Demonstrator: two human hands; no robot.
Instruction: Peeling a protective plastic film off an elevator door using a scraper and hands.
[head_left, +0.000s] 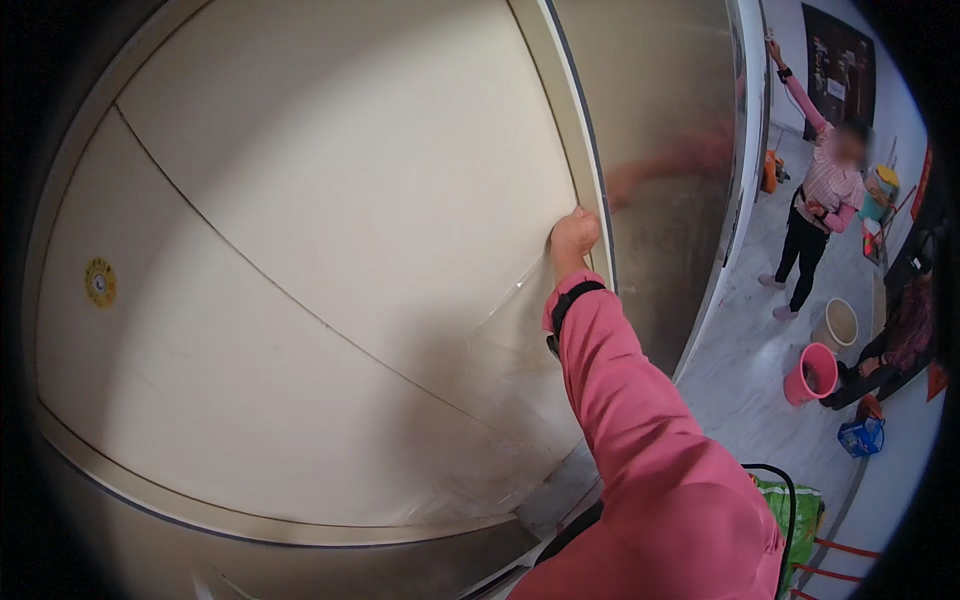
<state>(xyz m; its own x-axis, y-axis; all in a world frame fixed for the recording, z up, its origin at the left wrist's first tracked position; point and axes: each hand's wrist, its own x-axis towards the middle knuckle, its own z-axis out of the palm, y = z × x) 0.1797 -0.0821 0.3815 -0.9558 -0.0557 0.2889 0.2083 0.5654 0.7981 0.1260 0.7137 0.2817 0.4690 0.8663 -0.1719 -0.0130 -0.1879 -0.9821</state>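
Observation:
A large cream panel (337, 225) with a raised frame (574, 112) fills most of the view. My right hand (575, 234), in a pink sleeve with a black wristband, touches the panel beside the frame's right edge. Its fingers are curled and mostly hidden, so what they hold cannot be made out. Clear plastic film (510, 360) covers the panel's lower right part, and one edge of it runs up to the hand. A thin dark seam (247, 259) crosses the panel, and a round yellow sticker (100, 283) is at the left. My left hand is out of view.
A shiny metal surface (667, 150) adjoins the frame. Beyond its white edge, another person (825, 180) stands with one arm raised against a wall. A pink bucket (796, 382), a beige bucket (829, 330), a blue package (861, 437) and a green bag (799, 510) rest on the floor.

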